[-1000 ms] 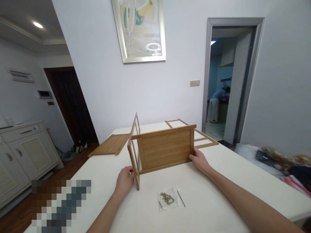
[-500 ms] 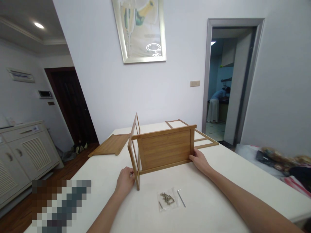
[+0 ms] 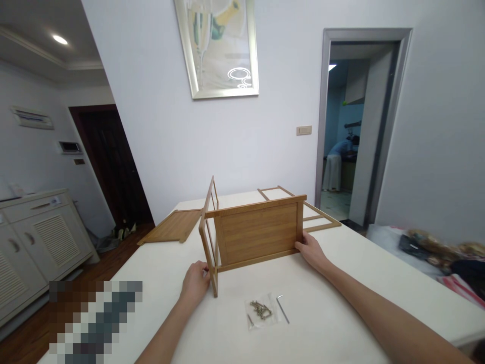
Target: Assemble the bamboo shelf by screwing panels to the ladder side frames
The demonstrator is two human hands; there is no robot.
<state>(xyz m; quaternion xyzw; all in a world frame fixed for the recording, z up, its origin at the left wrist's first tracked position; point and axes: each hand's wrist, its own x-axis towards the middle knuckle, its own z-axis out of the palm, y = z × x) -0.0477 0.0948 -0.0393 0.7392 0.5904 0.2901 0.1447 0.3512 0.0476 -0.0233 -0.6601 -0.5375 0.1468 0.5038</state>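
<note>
A brown wooden panel (image 3: 261,232) stands on its long edge on the white table. At its left end an upright wooden side frame (image 3: 208,247) meets it at a corner. My right hand (image 3: 311,251) grips the panel's lower right end, thumb on the near face. Against the outer side of the frame, low down by the joint, my left hand (image 3: 196,279) is closed with its fingertips pinched; what they hold, if anything, is hidden. In front of the panel lie a clear plastic bag of screws (image 3: 260,310) and an L-shaped hex key (image 3: 283,309).
Another wooden panel (image 3: 172,226) lies flat at the table's back left. Behind the upright panel a second wooden frame (image 3: 322,225) lies flat at the right. The white table (image 3: 341,323) runs up towards a wall. Clothes and bags (image 3: 428,253) are piled beyond its right edge.
</note>
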